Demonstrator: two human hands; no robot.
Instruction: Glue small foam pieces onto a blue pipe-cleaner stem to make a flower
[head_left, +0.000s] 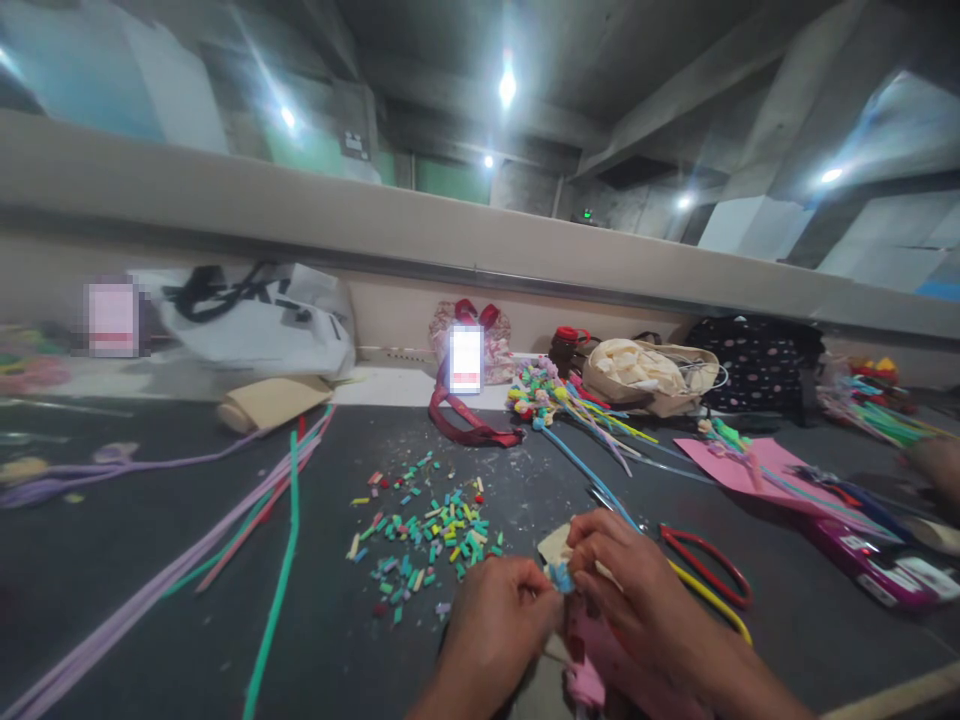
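My left hand and my right hand meet over the near edge of the dark table. Their fingers pinch a small light-blue fuzzy piece from both sides. Beige material shows just behind the fingertips. Beneath my right hand is a pink object, mostly covered, so its kind is unclear. A tool with red and yellow handles lies right of my right hand. Many short cut pieces in green, yellow, blue and lilac are scattered beyond my left hand.
Long fuzzy stems lie at left. A bunch of fuzzy flowers, a beige bag and a red strap line the back. Rightward are pink paper, a purple package and another person's hand.
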